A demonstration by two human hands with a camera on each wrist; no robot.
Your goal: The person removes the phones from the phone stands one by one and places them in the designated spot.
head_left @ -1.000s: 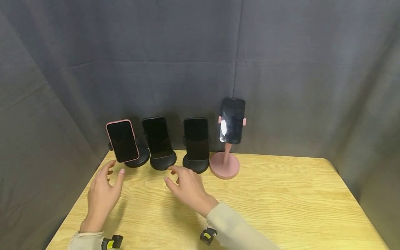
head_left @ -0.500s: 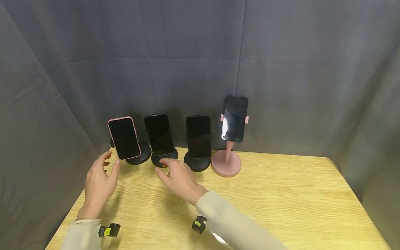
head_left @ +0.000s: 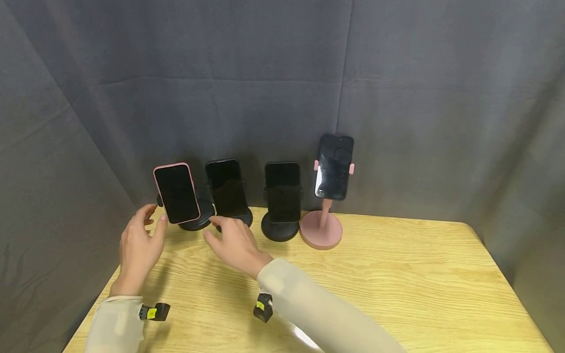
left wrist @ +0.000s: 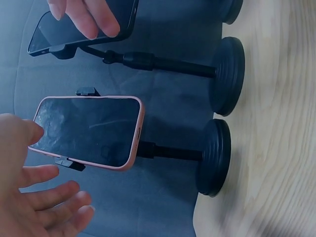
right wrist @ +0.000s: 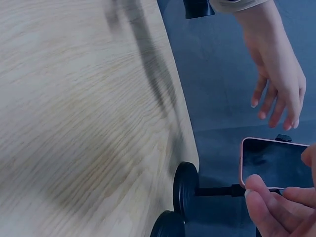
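Note:
A phone in a pink case point(head_left: 177, 193) is clamped upright on a black phone stand point(left wrist: 213, 158) at the left end of a row. My left hand point(head_left: 140, 245) hovers by its lower left side, fingers spread and loosely bent, holding nothing. In the left wrist view the thumb overlaps the phone's edge; I cannot tell if it touches. My right hand point(head_left: 236, 245) is in the air in front of the second black stand, holding a black phone point(head_left: 227, 186). Its fingers are relaxed and grip nothing. That hand partly hides the second stand's base.
To the right stand another black phone point(head_left: 283, 191) on a black stand and a phone point(head_left: 334, 166) on a taller pink stand point(head_left: 321, 230). They line the back of the wooden table point(head_left: 410, 284). A grey curtain point(head_left: 419, 113) hangs behind and at the sides.
My right hand has moved left, from before the third stand to the second. My left hand has come slightly closer to the pink-cased phone. The phones stay in their stands.

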